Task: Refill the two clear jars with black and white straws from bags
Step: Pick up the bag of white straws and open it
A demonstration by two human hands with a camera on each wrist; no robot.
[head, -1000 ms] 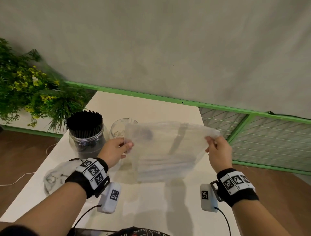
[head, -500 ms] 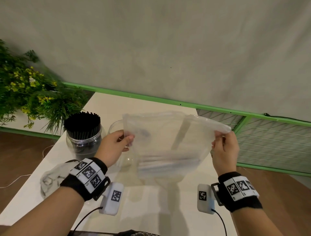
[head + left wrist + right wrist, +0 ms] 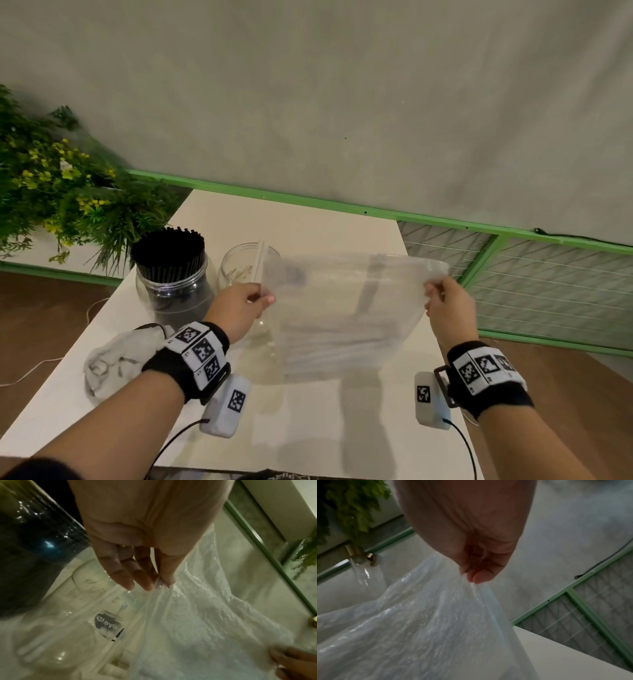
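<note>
clear bag [image 3: 346, 308] (white straws [image 3: 335, 342] inside), crinkled, translucent

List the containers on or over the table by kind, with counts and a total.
Clear jars: 2, one packed with black straws, one nearly empty
Plastic bags: 2, one with white straws pinched by the left hand and right hand, one crumpled on the table
Total: 4

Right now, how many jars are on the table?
2. The jar full of black straws stands at the table's left side; the nearly empty jar is just right of it, partly behind the plastic bag.
</note>
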